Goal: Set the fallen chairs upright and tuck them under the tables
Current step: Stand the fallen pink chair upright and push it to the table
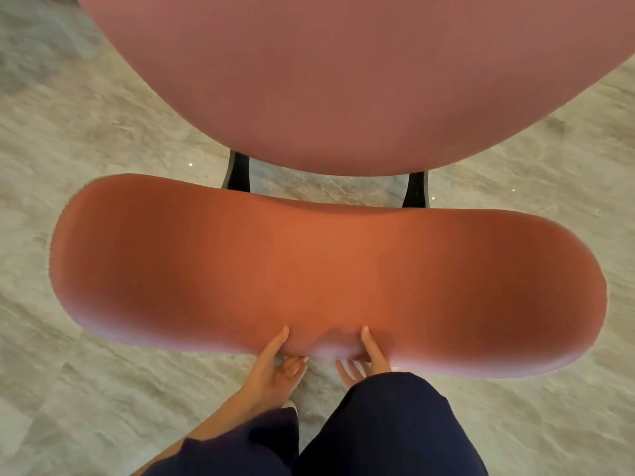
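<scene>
Two hands, your left hand point(275, 367) and right hand point(364, 360), pinch the padded backrest point(326, 280) at its near edge; chair upright, seat point(343, 80) beyond; cushion yields, so grip wider for steadier, probably weighty steering.

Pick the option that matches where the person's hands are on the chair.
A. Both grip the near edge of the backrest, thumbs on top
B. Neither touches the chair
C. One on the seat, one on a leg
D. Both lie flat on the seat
A: the left hand and right hand both hold the near edge of the backrest, thumbs on top and fingers below; the seat lies beyond, untouched.
</scene>
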Demonstrator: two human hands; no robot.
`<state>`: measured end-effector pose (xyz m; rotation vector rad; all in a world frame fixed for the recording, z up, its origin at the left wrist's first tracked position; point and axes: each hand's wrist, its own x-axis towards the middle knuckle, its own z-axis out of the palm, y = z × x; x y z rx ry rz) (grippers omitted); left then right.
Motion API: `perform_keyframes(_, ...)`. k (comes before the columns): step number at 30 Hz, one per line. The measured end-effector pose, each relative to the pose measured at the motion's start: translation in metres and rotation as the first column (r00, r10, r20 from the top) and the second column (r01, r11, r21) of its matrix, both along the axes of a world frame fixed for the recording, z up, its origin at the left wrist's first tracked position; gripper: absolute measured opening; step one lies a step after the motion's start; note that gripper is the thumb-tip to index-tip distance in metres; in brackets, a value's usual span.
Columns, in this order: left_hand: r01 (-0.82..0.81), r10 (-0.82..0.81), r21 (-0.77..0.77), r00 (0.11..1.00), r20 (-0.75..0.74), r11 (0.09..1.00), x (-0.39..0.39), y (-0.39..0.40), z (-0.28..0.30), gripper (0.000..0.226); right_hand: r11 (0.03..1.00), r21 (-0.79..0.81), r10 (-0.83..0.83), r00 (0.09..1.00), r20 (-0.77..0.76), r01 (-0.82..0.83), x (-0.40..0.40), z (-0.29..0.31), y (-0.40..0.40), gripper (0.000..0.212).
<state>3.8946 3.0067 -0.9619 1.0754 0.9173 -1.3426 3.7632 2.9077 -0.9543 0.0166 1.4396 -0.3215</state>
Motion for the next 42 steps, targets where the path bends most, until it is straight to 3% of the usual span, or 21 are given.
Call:
perform_keyframes(4, -0.138, 0.143, 0.081, 0.988, -0.053, 0.987, 0.011, -0.005, -0.002, 0.040, 0.994, -0.103, 0.024, 1.000, -0.003, -0.024, -0.005, 0.008, -0.006, 0.055)
perform_keyframes(7, -0.166, 0.175, 0.167, 0.984, -0.040, 0.972, 0.015, -0.011, 0.008, 0.027, 0.996, -0.072, 0.055, 0.998, 0.002, -0.055, -0.007, 0.010, -0.011, 0.058)
perform_keyframes(10, -0.097, 0.096, 0.205, 0.995, 0.016, 0.974, 0.017, -0.017, 0.027, 0.019, 0.999, -0.035, 0.004, 0.999, -0.034, -0.005, -0.003, 0.027, -0.015, 0.069)
perform_keyframes(13, -0.108, 0.106, 0.197, 0.994, 0.017, 0.974, 0.020, -0.019, 0.056, 0.014, 1.000, 0.000, -0.007, 0.999, -0.051, 0.007, 0.000, 0.053, -0.022, 0.059)
perform_keyframes(17, -0.081, 0.073, 0.214, 0.996, 0.044, 0.974, 0.028, -0.025, 0.108, 0.017, 0.999, 0.030, -0.037, 0.997, -0.069, 0.040, 0.004, 0.104, -0.028, 0.052)
perform_keyframes(24, 0.104, -0.129, 0.209, 0.986, 0.109, 0.972, 0.047, -0.042, 0.222, 0.025, 0.999, -0.033, -0.012, 0.992, -0.126, 0.008, 0.020, 0.219, -0.051, 0.062)
perform_keyframes(33, 0.261, -0.292, 0.143, 0.915, 0.279, 0.955, 0.095, -0.092, 0.364, 0.060, 0.969, -0.111, 0.179, 0.939, -0.294, -0.220, 0.059, 0.364, -0.113, 0.064)
perform_keyframes(38, 0.220, -0.280, 0.199, 0.891, 0.359, 0.955, 0.131, -0.147, 0.428, 0.069, 0.948, -0.266, 0.082, 0.940, -0.332, -0.176, 0.103, 0.434, -0.157, 0.052)
perform_keyframes(42, 0.243, -0.352, 0.274, 0.801, 0.485, 0.931, 0.161, -0.190, 0.477, 0.068, 0.914, -0.375, -0.052, 0.872, -0.486, -0.155, 0.144, 0.486, -0.203, 0.059)
